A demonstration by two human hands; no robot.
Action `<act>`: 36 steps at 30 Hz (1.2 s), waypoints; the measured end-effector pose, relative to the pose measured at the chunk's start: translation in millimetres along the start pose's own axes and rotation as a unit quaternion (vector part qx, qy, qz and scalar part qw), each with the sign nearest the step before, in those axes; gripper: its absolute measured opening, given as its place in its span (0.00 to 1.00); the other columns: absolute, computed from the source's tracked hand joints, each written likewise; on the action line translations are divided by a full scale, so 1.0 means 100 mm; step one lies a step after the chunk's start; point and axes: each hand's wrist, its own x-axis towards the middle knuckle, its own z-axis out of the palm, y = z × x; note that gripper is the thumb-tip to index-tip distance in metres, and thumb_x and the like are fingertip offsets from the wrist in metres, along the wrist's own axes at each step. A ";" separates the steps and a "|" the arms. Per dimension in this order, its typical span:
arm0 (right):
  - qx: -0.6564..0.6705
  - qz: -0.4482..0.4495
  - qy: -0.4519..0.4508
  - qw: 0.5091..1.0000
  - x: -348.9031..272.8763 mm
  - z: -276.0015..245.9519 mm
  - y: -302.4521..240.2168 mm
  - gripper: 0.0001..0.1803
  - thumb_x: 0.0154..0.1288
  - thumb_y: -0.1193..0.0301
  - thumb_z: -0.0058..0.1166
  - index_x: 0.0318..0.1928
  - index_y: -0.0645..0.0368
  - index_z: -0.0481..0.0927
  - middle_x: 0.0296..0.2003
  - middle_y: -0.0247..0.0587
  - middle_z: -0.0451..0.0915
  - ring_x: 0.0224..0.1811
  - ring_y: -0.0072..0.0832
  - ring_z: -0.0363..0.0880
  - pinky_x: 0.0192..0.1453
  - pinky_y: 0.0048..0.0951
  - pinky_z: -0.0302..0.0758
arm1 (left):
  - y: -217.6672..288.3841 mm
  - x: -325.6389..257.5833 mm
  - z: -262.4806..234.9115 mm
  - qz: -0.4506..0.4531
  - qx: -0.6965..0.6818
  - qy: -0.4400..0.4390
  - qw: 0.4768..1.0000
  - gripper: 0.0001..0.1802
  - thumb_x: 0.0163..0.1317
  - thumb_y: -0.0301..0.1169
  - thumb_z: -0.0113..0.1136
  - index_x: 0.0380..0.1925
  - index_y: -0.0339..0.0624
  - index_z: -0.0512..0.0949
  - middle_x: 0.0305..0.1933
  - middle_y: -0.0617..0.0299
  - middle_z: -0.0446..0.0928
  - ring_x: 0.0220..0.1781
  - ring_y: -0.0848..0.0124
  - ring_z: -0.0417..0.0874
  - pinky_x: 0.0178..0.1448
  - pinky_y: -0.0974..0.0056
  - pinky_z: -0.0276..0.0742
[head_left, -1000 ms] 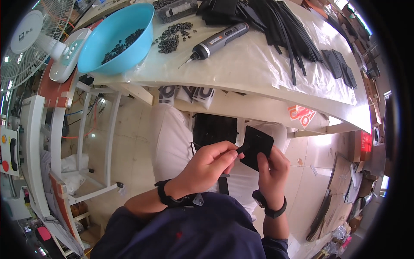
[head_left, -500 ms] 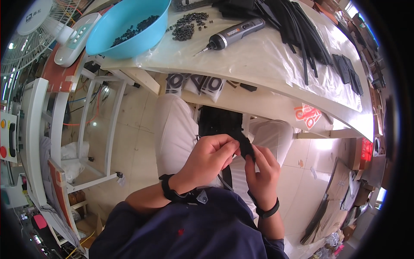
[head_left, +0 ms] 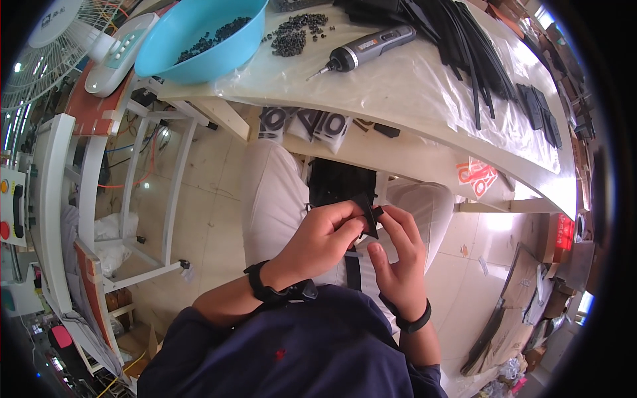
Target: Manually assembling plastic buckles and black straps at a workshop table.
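My left hand (head_left: 323,237) and my right hand (head_left: 396,259) meet over my lap, both gripping a small flat black plastic piece (head_left: 366,213) held edge-on between the fingertips. Below it, on my thighs, lies a stack of black flat parts (head_left: 340,180). Each wrist wears a black band. On the table above sit an electric screwdriver (head_left: 363,48), a heap of small black screws (head_left: 296,32) and a blue bowl (head_left: 202,41) with more black bits inside.
The white table (head_left: 424,99) is covered in clear plastic, with long black strips (head_left: 474,46) and black plates (head_left: 539,106) at its far right. A white fan (head_left: 46,46) and metal frame (head_left: 79,199) stand at left. Cardboard (head_left: 524,292) lies on the floor right.
The black piece has turned from flat-facing to edge-on between my fingers, and both hands have drawn closer together over my lap.
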 end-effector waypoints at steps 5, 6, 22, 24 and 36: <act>0.023 0.061 0.063 0.996 -0.05 0.15 -0.01 0.18 0.59 0.82 0.62 0.51 0.68 0.81 0.46 0.50 0.81 0.44 0.42 0.82 0.49 0.34 0.78 | 0.02 -0.01 -0.02 0.000 -0.001 0.008 1.000 0.10 0.70 0.27 0.49 0.40 0.33 0.79 0.30 0.65 0.79 0.29 0.82 0.71 0.34 0.74 0.67; 0.004 0.057 0.087 0.995 -0.06 0.15 0.02 0.16 0.59 0.84 0.61 0.49 0.68 0.81 0.43 0.50 0.82 0.42 0.41 0.83 0.47 0.32 0.79 | 0.02 0.00 -0.05 0.000 -0.001 0.010 1.000 0.10 0.70 0.27 0.49 0.40 0.33 0.79 0.30 0.65 0.79 0.29 0.82 0.71 0.34 0.74 0.67; -0.112 -0.030 0.108 0.987 -0.09 0.22 0.06 0.16 0.54 0.87 0.61 0.46 0.66 0.83 0.35 0.45 0.81 0.33 0.37 0.79 0.35 0.33 0.77 | -0.03 -0.05 -0.10 0.039 0.081 0.010 0.996 0.10 0.73 0.23 0.50 0.46 0.31 0.79 0.34 0.63 0.84 0.26 0.83 0.72 0.31 0.74 0.70; -0.123 -0.026 0.112 0.986 -0.07 0.20 0.06 0.16 0.54 0.87 0.61 0.45 0.66 0.83 0.34 0.44 0.81 0.32 0.37 0.79 0.35 0.34 0.76 | -0.02 -0.04 -0.10 0.054 0.106 0.009 0.993 0.10 0.73 0.23 0.50 0.47 0.31 0.79 0.33 0.63 0.84 0.26 0.83 0.71 0.31 0.74 0.70; -0.111 -0.006 0.115 0.987 -0.07 0.20 0.03 0.15 0.54 0.86 0.62 0.44 0.64 0.84 0.34 0.42 0.81 0.33 0.36 0.79 0.36 0.33 0.76 | 0.00 -0.01 -0.13 0.013 -0.016 -0.021 1.000 0.11 0.73 0.24 0.50 0.49 0.31 0.76 0.42 0.60 0.84 0.33 0.81 0.75 0.40 0.74 0.74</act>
